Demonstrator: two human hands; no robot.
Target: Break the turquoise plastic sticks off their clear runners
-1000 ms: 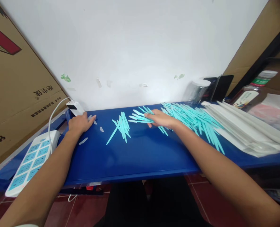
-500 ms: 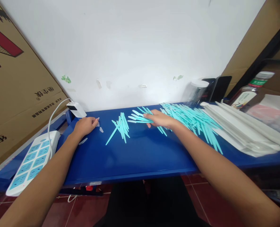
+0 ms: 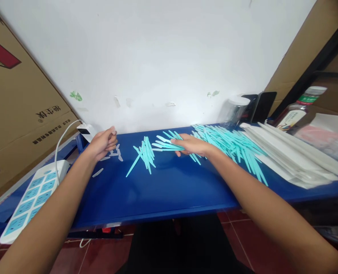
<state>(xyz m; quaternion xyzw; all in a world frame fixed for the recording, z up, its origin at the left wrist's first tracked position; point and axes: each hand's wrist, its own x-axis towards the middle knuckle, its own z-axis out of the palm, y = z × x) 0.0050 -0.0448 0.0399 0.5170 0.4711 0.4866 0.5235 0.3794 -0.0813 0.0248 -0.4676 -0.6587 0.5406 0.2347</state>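
My left hand [image 3: 102, 143] hovers just above the blue table [image 3: 169, 190] at the far left, fingers curled together in a pinch on something I cannot make out. Several small clear caps [image 3: 113, 155] lie under and beside it. My right hand [image 3: 190, 144] lies palm down on a loose fan of turquoise sticks [image 3: 165, 142], fingers stretched out over them. A small bundle of turquoise sticks [image 3: 143, 154] sits between the two hands. A large heap of turquoise sticks [image 3: 231, 146] spreads to the right of my right hand.
A white power strip [image 3: 29, 198] with a cable and charger [image 3: 84, 131] lies at the left edge. Long white sleeves [image 3: 294, 158] are stacked at the right. A clear jar [image 3: 235, 110], a dark phone [image 3: 261, 106], bottles [image 3: 300, 108] and cardboard boxes [image 3: 15, 102] line the back and sides.
My left hand has lifted off the table and curled its fingers, leaving the clear caps below it. The right hand has stayed on the sticks.
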